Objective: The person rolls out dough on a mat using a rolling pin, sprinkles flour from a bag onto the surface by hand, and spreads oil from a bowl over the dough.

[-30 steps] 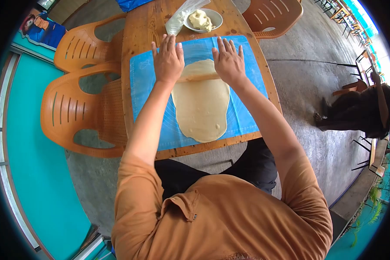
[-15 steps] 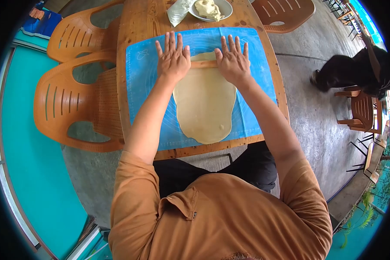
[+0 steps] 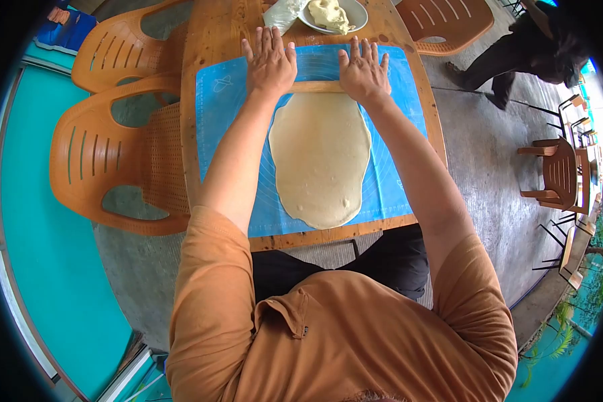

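A long, flat sheet of pale dough (image 3: 320,157) lies on a blue mat (image 3: 216,134) with printed markings. Across the dough's far edge sits a wooden rolling pin (image 3: 317,87). My left hand (image 3: 271,63) rests over the pin's left end, palm down, with its fingers stretched away from me. Over the right end lies my right hand (image 3: 366,70), flat too, its fingers spread. Both palms hide the ends of the pin.
A plate (image 3: 360,18) with a lump of dough (image 3: 328,13) and a plastic bag (image 3: 280,16) stand at the table's (image 3: 208,33) far side. Orange chairs (image 3: 107,151) flank the left. A person in dark clothes (image 3: 516,57) is at the upper right.
Both hands and the rolling pin have moved away from me to the dough's far edge. More of the dough shows. The person at the right has moved toward the upper part of the view.
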The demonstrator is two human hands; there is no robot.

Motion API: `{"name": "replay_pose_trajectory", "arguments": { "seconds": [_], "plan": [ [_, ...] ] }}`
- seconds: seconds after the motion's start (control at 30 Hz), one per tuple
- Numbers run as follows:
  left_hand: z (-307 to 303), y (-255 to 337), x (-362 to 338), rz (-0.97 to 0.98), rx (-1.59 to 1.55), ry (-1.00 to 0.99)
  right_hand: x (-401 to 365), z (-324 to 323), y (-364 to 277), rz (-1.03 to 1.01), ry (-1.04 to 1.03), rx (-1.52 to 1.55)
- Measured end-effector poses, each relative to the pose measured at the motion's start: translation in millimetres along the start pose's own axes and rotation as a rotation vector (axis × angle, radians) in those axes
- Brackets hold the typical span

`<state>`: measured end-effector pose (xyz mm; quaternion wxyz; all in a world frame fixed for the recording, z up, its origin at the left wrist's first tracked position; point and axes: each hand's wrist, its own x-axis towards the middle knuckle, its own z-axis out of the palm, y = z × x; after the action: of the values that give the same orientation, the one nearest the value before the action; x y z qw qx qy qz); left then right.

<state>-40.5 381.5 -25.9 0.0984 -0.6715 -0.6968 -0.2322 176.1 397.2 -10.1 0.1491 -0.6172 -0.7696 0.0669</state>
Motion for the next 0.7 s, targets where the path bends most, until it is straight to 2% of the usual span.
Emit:
{"name": "replay_pose_trajectory", "arguments": {
  "seconds": [0.13,0.2,0.23,0.3,0.33,0.37,0.43,0.5,0.57,0.6,0.67,0.7],
  "plan": [
    [4,-2,13,0.028,0.046,0.107,9,0,-2,0.054,0.023,0.052],
    [-2,-2,25,0.124,0.122,0.272,17,-2,-1,0.079,0.04,0.099],
    [-5,-1,28,0.125,0.121,0.281,20,-1,1,0.102,0.08,0.128],
    [-14,0,29,0.165,-0.084,0.343,26,0,3,0.12,0.124,0.16],
    [-19,0,28,0.165,-0.081,0.347,28,1,5,0.087,0.24,0.172],
    [-24,0,23,0.184,-0.144,0.338,29,2,7,0.053,0.353,0.185],
    [-36,-1,4,0.201,-0.208,0.319,24,-4,10,0.056,0.344,0.226],
    [-52,-10,-16,0.315,-0.34,0.043,15,-11,15,0.056,0.343,0.265],
    [-59,-20,-38,0.372,-0.285,-0.01,-5,-13,24,-0.087,0.403,0.299],
    [-60,-24,-45,0.425,-0.226,-0.061,-16,-15,29,-0.091,0.403,0.299],
    [-50,-31,-51,0.425,-0.235,-0.024,-35,-18,38,-0.299,0.257,0.252],
    [-45,-35,-50,0.429,-0.247,0.013,-39,-20,41,-0.307,0.259,0.252]
  ]
}}
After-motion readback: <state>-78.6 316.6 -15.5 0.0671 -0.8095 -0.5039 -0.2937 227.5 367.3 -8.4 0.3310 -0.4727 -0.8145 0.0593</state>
